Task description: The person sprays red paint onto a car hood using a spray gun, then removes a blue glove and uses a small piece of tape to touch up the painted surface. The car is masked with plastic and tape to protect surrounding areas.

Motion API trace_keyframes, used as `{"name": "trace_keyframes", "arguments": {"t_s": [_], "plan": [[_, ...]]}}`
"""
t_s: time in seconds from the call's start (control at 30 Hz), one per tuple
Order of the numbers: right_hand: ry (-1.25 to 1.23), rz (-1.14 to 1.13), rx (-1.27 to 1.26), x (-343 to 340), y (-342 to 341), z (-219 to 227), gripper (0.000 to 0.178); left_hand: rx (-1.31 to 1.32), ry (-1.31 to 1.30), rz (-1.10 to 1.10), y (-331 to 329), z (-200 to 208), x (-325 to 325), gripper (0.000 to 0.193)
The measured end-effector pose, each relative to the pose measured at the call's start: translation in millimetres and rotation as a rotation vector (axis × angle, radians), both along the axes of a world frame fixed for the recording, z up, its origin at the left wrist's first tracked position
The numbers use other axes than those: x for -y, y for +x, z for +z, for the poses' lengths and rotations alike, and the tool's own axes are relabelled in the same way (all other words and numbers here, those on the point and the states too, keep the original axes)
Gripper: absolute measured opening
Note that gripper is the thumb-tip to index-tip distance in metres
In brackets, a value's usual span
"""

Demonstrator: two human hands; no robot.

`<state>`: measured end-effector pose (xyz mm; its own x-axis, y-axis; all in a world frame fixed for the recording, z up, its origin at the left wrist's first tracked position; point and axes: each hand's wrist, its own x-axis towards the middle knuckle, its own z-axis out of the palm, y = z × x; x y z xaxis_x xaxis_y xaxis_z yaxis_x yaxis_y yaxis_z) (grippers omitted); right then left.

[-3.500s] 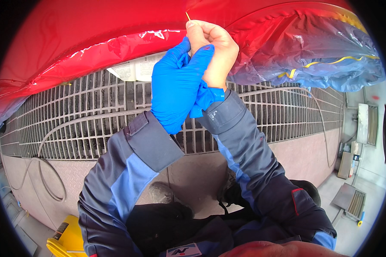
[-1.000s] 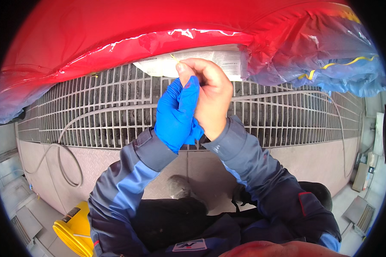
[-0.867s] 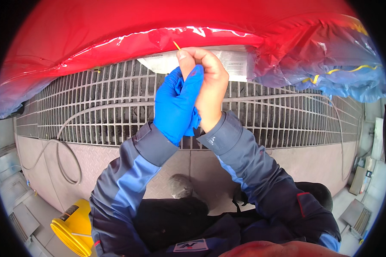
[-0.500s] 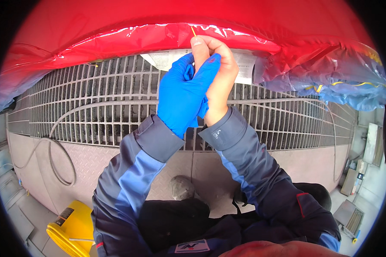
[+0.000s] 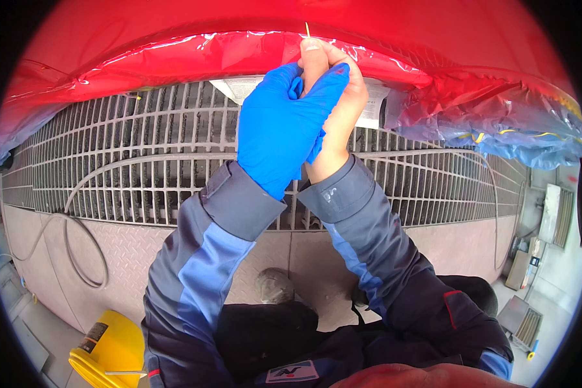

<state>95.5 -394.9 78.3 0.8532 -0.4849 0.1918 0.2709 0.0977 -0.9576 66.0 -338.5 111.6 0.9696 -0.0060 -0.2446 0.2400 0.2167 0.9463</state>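
Observation:
My right hand [image 5: 350, 107] is bare, with thumb and forefinger pinched on a thin yellow strip [image 5: 307, 30], whose short end sticks up in front of a glossy red panel [image 5: 291, 13]. My left hand [image 5: 281, 132] wears a blue glove and is closed against the palm side of my right hand; its fingertips are hidden. Behind both hands, wrinkled red-coated plastic film [image 5: 233, 61] hangs along the panel's lower edge. A printed paper sheet [image 5: 372, 111] shows partly behind my right hand.
Below the panel runs a metal floor grating [image 5: 194, 132], with a grey hose [image 5: 149, 157] lying across it. Bluish plastic film [image 5: 543, 152] with yellow strips bulges at the right. A yellow bucket [image 5: 123, 349] stands at lower left, near my left sleeve.
Both hands have moved together slightly up and to the right, closer to the red panel. The yellow strip has moved with them and now stands nearly upright.

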Motion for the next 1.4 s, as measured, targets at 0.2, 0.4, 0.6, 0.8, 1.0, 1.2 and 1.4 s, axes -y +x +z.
{"name": "trace_keyframes", "arguments": {"t_s": [0.2,0.4,0.6,0.8,1.0,1.2,1.4], "plan": [[0.036,0.01,0.067,-1.2,4.2,2.7,0.015,0.04,0.084,0.009,3.7,3.2,-2.3,0.042],[0.052,0.007,0.044,-3.2,7.8,4.7,0.014,0.006,0.091,0.002,5.4,6.8,-4.4,0.042],[0.13,0.034,0.056,-3.8,8.4,1.6,0.013,-0.019,0.099,-0.001,7.1,8.0,-4.7,0.042],[0.09,0.018,0.031,-3.8,10.1,5.3,0.012,-0.011,0.058,-0.017,8.0,10.0,-6.7,0.043],[0.118,0.027,0.031,-4.7,9.9,7.5,0.011,0.017,0.09,-0.004,10.4,9.2,-6.4,0.043],[0.091,0.025,0.031,-4.4,11.1,7.9,0.011,0.012,0.095,-0.013,11.0,7.3,-7.6,0.043],[0.14,0.028,0.013,-4.1,10.9,9.4,0.008,0.032,0.11,-0.003,11.7,6.7,-7.0,0.044]]}}
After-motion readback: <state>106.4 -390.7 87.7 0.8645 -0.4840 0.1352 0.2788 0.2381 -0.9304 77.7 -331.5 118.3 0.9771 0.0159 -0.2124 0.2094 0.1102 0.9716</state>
